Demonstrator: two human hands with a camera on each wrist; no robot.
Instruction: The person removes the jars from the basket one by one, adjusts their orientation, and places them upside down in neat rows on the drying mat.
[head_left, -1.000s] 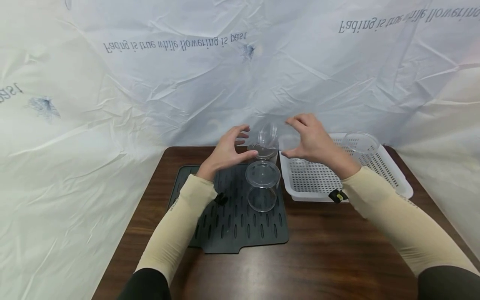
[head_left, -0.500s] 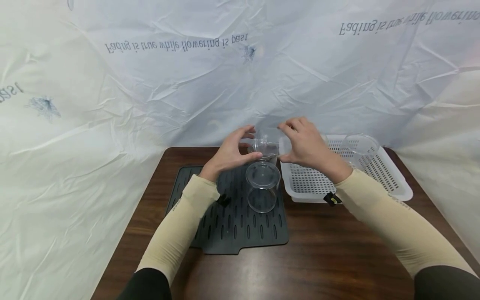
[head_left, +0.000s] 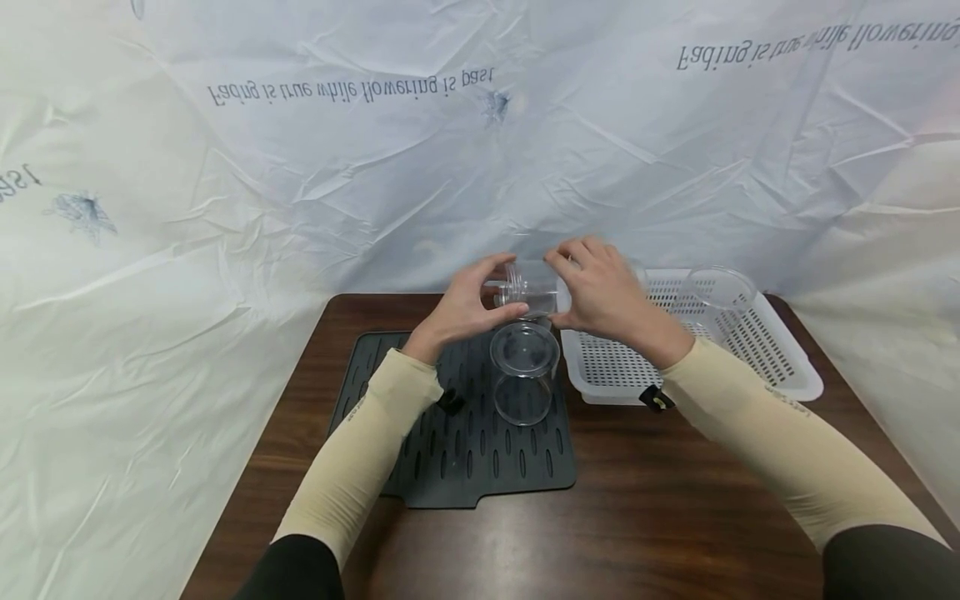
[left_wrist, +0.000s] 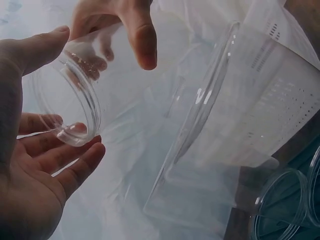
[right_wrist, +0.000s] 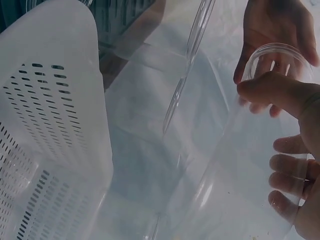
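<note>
A clear jar [head_left: 538, 290] is held on its side above the back of the dark mat, its ridged rim toward the left. My left hand [head_left: 480, 300] holds that rim end, thumb on the near side and fingers on the far side. In the left wrist view the fingers curl under the clear rim [left_wrist: 92, 110]. My right hand [head_left: 603, 296] grips the body of the jar from the right, with thumb and fingers spread around the clear wall [right_wrist: 235, 185]. Just in front, a clear lidded jar [head_left: 523, 387] stands on the mat. Another clear jar [left_wrist: 200, 115] stands behind, partly hidden in the head view.
The dark ridged mat [head_left: 450, 475] lies on the brown wooden table [head_left: 637, 517]. A white perforated basket [head_left: 611, 392] stands at the right, with a clear container [head_left: 720, 292] in it. Pale printed sheeting [head_left: 360, 167] hangs behind the table.
My right hand has moved left, bringing the jar to my left hand. The jar has turned from tilted to level, and my left hand has shifted slightly right onto its rim end.
</note>
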